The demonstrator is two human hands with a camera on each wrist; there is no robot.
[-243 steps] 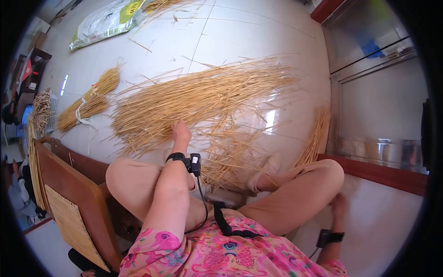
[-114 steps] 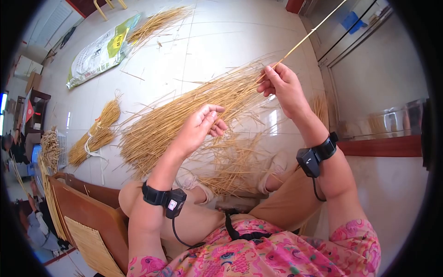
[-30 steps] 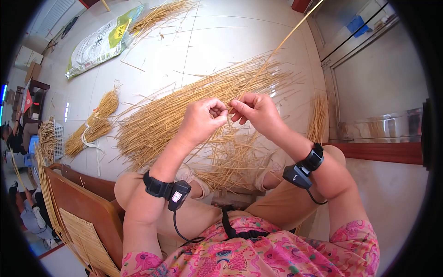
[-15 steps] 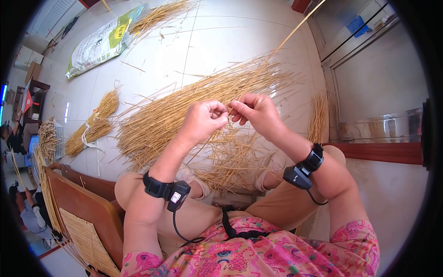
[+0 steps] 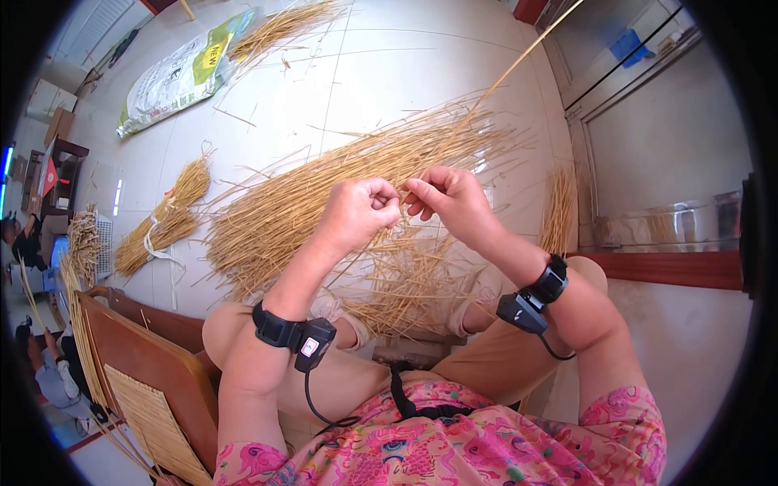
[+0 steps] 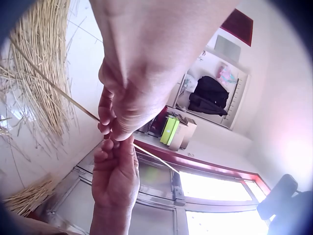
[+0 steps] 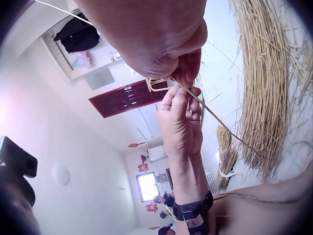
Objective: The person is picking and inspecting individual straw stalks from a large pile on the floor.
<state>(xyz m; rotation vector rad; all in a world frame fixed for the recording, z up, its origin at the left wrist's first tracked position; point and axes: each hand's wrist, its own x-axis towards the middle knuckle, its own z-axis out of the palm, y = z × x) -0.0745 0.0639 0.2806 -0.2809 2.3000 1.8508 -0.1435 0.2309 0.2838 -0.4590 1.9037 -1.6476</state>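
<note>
A single long straw stalk runs from my two hands up toward the far right. My left hand pinches its near end with curled fingers. My right hand pinches the same stalk just beside it, fingertips almost touching the left's. In the right wrist view the stalk passes between both hands, and a bent piece shows at the right hand's fingertips. The left wrist view shows the stalk crossing under the left hand. Below the hands a big loose straw pile lies on the tiled floor.
A tied straw bundle lies at left, with a printed sack and more straw beyond it. A wooden frame with a woven mat stands by my left knee. A cabinet lines the right side.
Some seconds ago the right hand held the stalk high and the left was apart from it. Both hands have come together on the stalk; over the last second they barely shift.
</note>
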